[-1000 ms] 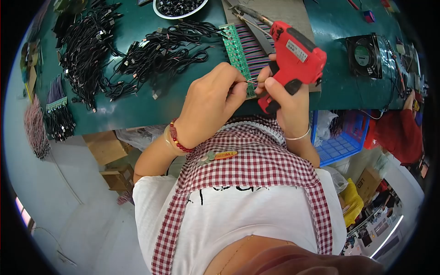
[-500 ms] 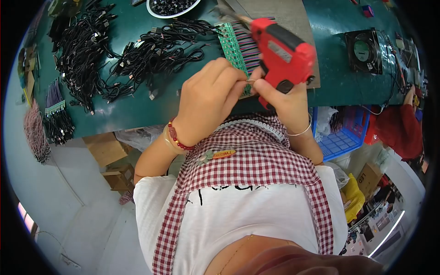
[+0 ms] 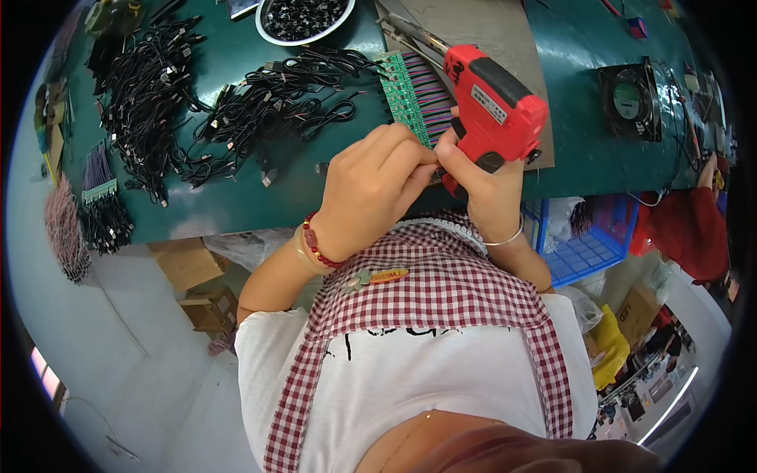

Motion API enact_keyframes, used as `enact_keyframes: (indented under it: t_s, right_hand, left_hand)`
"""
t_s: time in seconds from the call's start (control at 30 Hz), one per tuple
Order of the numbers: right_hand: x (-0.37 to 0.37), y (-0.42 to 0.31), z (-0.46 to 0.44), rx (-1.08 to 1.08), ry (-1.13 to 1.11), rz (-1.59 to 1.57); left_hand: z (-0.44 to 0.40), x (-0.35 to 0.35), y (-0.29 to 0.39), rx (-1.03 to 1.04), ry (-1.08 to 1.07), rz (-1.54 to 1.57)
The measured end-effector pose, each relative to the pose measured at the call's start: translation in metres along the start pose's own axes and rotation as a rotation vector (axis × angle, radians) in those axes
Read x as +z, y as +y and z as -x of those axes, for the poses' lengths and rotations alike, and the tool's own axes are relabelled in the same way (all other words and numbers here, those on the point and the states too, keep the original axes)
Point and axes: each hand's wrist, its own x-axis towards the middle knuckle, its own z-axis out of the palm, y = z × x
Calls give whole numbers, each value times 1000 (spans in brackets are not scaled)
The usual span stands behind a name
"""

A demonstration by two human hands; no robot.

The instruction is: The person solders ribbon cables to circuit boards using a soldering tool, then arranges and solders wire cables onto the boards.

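Observation:
My right hand (image 3: 490, 189) is wrapped around the grip of a red and black soldering gun (image 3: 495, 106). Its metal tip (image 3: 414, 33) points up and left, above the far end of a row of green circuit boards (image 3: 404, 94). Pink and black wires (image 3: 430, 94) run off the boards' right side. At the row's near end, my left hand (image 3: 374, 185) has its fingers pinched together, close against the right thumb. Whatever sits between those fingertips is hidden. Black USB cables (image 3: 292, 91) lie left of the boards, some reaching up to them.
A white bowl of small black parts (image 3: 303, 38) stands at the back. More cables (image 3: 150, 102) are heaped on the left, and a fan (image 3: 628, 101) lies on the right. Below the table edge is a blue crate (image 3: 587, 252). Another person's red sleeve (image 3: 686, 229) shows at far right.
The view has shifted slightly, so the table items sit a little lower. The soldering gun's tip, blurred before, is now sharp. Both hands remain together at the boards' near end.

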Motion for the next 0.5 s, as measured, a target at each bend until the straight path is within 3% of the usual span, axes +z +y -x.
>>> enact_keyframes:
  t_s: [0.13, 0.27, 0.37, 0.5]
  right_hand:
    - [-4, -2, 1, -35, 22, -139]
    - [-41, -3, 15, -45, 88, -81]
    - [-67, 14, 35, 67, 49, 19]
    - [-79, 37, 47, -94, -1, 204]
  left_hand:
    - [-13, -7, -25, -30, 90, -130]
    - [-26, -8, -62, -82, 74, -204]
    - [-33, -5, -67, -22, 60, -197]
    - [-35, 1, -67, -23, 22, -279]
